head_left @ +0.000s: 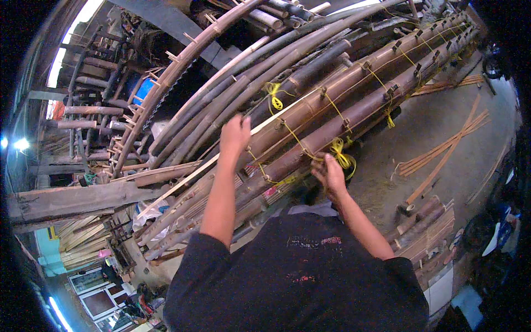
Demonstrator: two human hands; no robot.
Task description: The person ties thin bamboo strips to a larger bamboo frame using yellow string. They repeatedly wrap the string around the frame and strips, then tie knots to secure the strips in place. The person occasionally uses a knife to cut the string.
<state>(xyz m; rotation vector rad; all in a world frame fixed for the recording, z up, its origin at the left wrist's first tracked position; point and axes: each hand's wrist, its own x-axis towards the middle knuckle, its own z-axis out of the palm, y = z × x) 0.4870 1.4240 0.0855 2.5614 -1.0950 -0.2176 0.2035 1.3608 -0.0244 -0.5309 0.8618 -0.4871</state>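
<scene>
Long brown bamboo poles [298, 125] run diagonally before me, bound at intervals with yellow cord [291, 133]. On their far side lies a thin pale bamboo strip [293, 106]. My left hand [236, 134] is closed over the strip's line; what its fingers hold, if anything, is hidden. At the near pole, my right hand [330, 176] has curled fingers around the yellow cord, beside a loose yellow cord coil [344, 156]. Another yellow coil [274, 95] hangs on the poles beyond the strip. Small dark pieces [392, 88] sit under the lashings farther along.
More bamboo poles [232, 102] are stacked behind, near a curved pole with short pegs [166, 77]. A concrete beam [88, 200] crosses at left. Split bamboo slats [448, 146] lie crossed on the floor [376, 171] at right, with shorter bamboo pieces [423, 221] nearer me.
</scene>
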